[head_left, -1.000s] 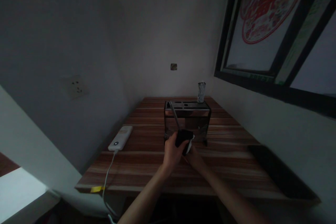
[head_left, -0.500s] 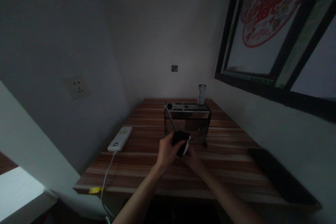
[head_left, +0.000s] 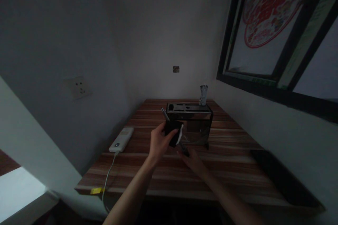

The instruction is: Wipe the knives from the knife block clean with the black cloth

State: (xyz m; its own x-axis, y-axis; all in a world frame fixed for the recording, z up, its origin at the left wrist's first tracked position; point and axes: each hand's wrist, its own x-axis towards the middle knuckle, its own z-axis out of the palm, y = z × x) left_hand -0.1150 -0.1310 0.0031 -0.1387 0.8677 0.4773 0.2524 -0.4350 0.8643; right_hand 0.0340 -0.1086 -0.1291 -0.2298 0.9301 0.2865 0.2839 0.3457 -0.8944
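The black handle [head_left: 173, 134] sat in my left hand [head_left: 158, 144], fingers wrapped round it from the left and thumb across the near side. I held it in the air, just in front of the left end of the metal rack [head_left: 196, 121]. A thin metal rod [head_left: 165, 114] stuck up out of the handle and leaned left, its tip level with the rack's top edge. A pale rim showed on the handle's right side.

My right hand [head_left: 194, 161] was lower and to the right, close above the table [head_left: 232, 168]. Its fingertips were at something small and dark just below the handle. The light was too dim to tell whether they were closed on it or only touching.

The rack stood upright in the middle of the table, slots in its top. A silvery cup [head_left: 203, 95] stood behind its right end, near the wall. A white power bank [head_left: 121, 140] lay well to the left, and its cable [head_left: 108, 179] ran off the near edge past a yellow tag [head_left: 95, 190]. A flat dark slab [head_left: 282, 177] lay along the table's right side. A wall socket [head_left: 77, 87] was on the left wall and a red paper-cut [head_left: 266, 7] in the dark frame up on the right.
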